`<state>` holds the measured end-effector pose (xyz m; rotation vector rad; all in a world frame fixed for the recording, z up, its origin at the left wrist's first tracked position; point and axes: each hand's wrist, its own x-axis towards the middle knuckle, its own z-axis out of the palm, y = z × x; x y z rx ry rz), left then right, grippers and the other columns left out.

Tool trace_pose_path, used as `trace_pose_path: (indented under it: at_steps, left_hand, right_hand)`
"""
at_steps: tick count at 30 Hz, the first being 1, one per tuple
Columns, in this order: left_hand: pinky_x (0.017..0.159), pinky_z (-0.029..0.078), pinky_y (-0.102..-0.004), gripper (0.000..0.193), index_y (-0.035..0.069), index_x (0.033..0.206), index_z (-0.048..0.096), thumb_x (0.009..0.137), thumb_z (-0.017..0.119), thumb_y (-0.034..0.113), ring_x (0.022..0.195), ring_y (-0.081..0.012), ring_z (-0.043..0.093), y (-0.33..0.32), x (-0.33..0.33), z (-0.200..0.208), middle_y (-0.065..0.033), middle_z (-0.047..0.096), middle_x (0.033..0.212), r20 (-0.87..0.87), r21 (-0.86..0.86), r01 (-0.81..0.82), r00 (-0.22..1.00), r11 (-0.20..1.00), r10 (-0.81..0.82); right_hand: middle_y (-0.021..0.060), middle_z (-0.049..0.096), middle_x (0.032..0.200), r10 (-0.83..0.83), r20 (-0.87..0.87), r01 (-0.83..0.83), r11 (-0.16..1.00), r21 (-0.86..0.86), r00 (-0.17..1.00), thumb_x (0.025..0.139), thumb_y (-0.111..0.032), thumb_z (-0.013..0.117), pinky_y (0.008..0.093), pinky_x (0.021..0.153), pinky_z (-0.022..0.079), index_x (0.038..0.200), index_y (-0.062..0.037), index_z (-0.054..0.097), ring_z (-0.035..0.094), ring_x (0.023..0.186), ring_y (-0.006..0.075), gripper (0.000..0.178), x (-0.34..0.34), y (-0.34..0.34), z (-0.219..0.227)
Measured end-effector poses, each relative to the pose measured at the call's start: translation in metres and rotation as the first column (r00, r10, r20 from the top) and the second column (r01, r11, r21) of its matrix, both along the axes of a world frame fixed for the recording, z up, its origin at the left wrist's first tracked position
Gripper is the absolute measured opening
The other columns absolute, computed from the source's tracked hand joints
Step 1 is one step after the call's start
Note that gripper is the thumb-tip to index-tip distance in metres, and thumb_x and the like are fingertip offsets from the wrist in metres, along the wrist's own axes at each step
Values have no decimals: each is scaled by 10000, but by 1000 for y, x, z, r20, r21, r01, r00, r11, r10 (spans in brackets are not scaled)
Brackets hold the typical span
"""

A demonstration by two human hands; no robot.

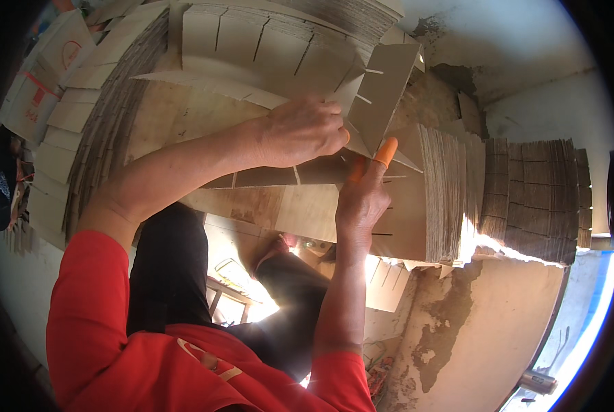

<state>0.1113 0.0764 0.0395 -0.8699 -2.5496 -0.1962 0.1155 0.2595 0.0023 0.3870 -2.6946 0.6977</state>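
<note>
Both of my hands are over a wooden work table, on slotted cardboard strips that cross one another. My left hand (305, 130) is closed, its fingers curled at the edge of a strip beside the crossing; an orange finger cover shows at a fingertip. My right hand (363, 199) pinches the strips from the near side, with an orange cover on its raised thumb. A slotted cardboard strip (387, 86) stands tilted just beyond the hands. Another darker strip (273, 176) runs leftward under my left forearm. The exact contact of the fingers is partly hidden.
Slotted cardboard sheets (273, 51) are piled along the far side. More stacks stand on the right (444, 196) and farther right (533, 199). Overlapping cardboard piles (108, 103) line the left, by a white carton (46, 75). The table top (176, 113) is bare wood; my legs are below.
</note>
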Motion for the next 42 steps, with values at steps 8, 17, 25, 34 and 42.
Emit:
trace_pose_path:
  at_steps: [8, 17, 25, 34, 42]
  left_hand:
    - [734, 477, -370, 398, -20, 897, 594, 670, 785, 244, 868, -269, 586, -19, -7, 61, -122, 601, 841, 607, 341, -367, 789, 866, 96]
    - [929, 401, -412, 435, 31, 1042, 541, 673, 754, 118, 1132, -245, 452, -75, -131, -48, -90, 560, 1038, -36, -1, -477, 878, 879, 477]
    - [793, 447, -352, 190, 55, 913, 611, 737, 548, 19, 945, -226, 565, -77, -127, -53, -74, 603, 876, -194, -31, -423, 891, 905, 410]
    - [596, 490, -408, 133, 37, 804, 609, 696, 558, -21, 763, -295, 600, -71, -97, -40, -104, 605, 753, -143, 64, -372, 915, 926, 378]
    - [537, 467, -398, 98, 41, 707, 530, 665, 589, -24, 712, -269, 590, -49, -66, -15, -94, 552, 667, -123, 254, -156, 974, 955, 192]
  right_hand:
    - [148, 667, 853, 14, -251, -49, 990, -133, 968, 906, -142, 588, 367, 530, 506, 1224, -72, 495, 646, 623, 298, 339, -1, 2, -9]
    - [88, 606, 714, 148, -405, -223, 964, -146, 902, 801, 79, 553, 282, 465, 463, 1222, 30, 497, 578, 503, 210, 427, 2, -6, 9]
    - [97, 640, 776, 127, -317, -204, 953, -223, 940, 831, 59, 526, 263, 507, 475, 1292, 16, 467, 607, 543, 190, 467, 7, 1, 18]
    - [91, 652, 795, 96, -318, -175, 958, -229, 943, 799, 92, 527, 255, 527, 483, 1305, -42, 486, 613, 572, 168, 524, 16, 4, 32]
    - [83, 623, 746, 140, -240, -186, 966, -181, 961, 714, 140, 518, 292, 492, 479, 1260, 11, 497, 603, 554, 205, 561, 16, 3, 27]
